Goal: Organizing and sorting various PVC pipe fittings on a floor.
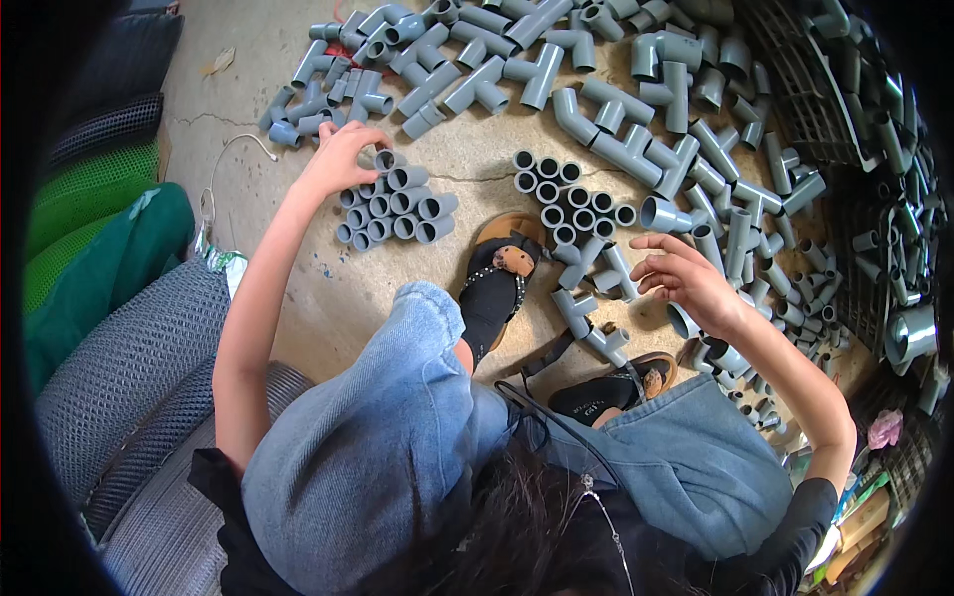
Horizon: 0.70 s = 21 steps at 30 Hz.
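Note:
My left hand has its thumb and fingers around a short grey plastic pipe fitting at the top of a small group. Directly below, several similar fittings lie in close rows on the concrete, their round openings showing. My right hand hovers with fingers apart and holds nothing, nearest to some grey pipe tees. Between the hands, a second cluster of short round fittings has its openings facing up.
Loose tees and elbows spread across the far floor and to the right. Black plastic crates with fittings stand at the right. Rolls of grey mesh and green netting lie left. My sandalled foot is beside the clusters.

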Motion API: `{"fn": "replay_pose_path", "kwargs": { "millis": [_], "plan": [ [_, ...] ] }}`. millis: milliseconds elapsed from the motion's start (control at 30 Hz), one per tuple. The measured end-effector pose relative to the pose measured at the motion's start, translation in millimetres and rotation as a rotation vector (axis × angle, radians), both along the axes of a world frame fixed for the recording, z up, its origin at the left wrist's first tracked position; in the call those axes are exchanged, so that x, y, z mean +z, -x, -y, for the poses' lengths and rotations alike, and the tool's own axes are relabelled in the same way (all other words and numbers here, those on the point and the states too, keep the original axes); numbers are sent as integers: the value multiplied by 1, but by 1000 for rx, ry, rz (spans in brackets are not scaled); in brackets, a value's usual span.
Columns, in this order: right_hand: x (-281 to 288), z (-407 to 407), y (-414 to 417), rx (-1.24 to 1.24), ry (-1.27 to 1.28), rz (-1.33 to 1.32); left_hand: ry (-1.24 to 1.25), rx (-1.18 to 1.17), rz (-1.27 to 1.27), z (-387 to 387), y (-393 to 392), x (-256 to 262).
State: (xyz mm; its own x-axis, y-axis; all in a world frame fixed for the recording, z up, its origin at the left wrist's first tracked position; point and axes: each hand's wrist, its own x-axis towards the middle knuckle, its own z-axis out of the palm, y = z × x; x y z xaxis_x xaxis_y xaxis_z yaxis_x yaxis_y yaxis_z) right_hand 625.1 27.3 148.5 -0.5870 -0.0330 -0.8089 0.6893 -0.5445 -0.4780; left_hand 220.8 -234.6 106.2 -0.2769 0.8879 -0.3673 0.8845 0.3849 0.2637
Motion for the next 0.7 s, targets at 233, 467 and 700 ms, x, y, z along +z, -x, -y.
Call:
{"fn": "replay_pose_path", "kwargs": {
  "millis": [233, 467, 700],
  "plan": [
    [2, 0, 4, -2, -18, 4, 155, 46, 72, -5, 2, 7],
    [-3, 2, 3, 14, -27, -5, 66, 160, 254, 0, 11, -16],
    [-10, -2, -5, -1, -51, -12, -115, 64, 242, -8, 11, -19]
  ]
}}
